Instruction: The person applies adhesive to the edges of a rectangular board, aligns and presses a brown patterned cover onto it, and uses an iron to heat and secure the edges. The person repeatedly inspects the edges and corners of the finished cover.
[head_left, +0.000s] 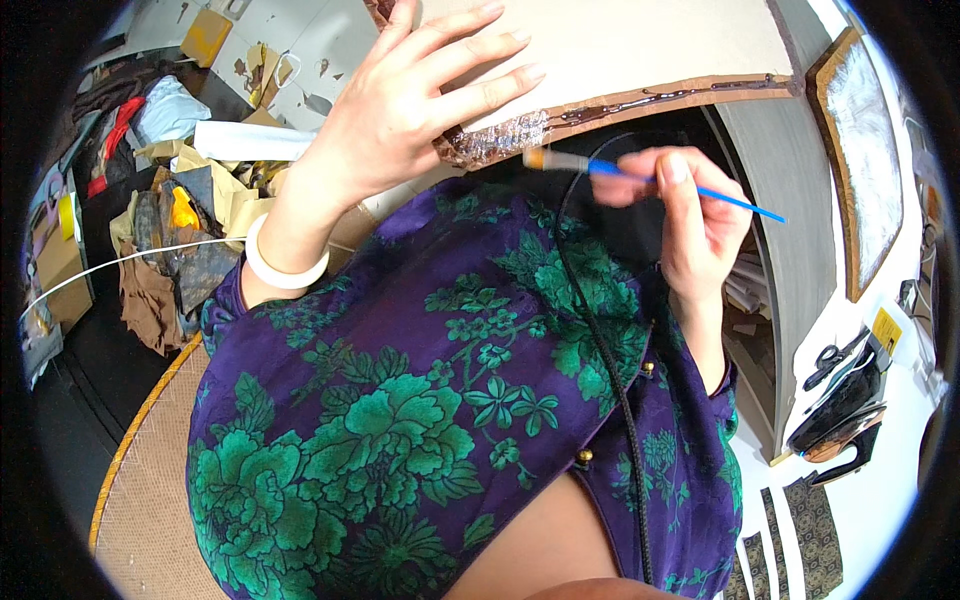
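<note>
My left hand (385, 115) lies over the lower left corner of a cream panel (650, 45), its fingers spread flat. A brown border (690, 98) runs along the panel's near edge. Dark, glossy liquid sits on that border, as a wet smear at the left corner and a thin uneven line toward the right. My right hand (690, 215) pinches a flat paintbrush (568, 161) by its blue handle. The pale bristle tip points left, just below the border; I cannot tell whether it touches. Some fingers of the right hand are blurred.
Fabric and brown scraps (150, 310) pile up at the left, beside a white roll (255, 140) and a thin white cable. At the right stand a grey board (790, 270), a brown-edged whitish panel (868, 165), scissors (828, 360) and patterned strips (815, 535). A black cord hangs down my front.
</note>
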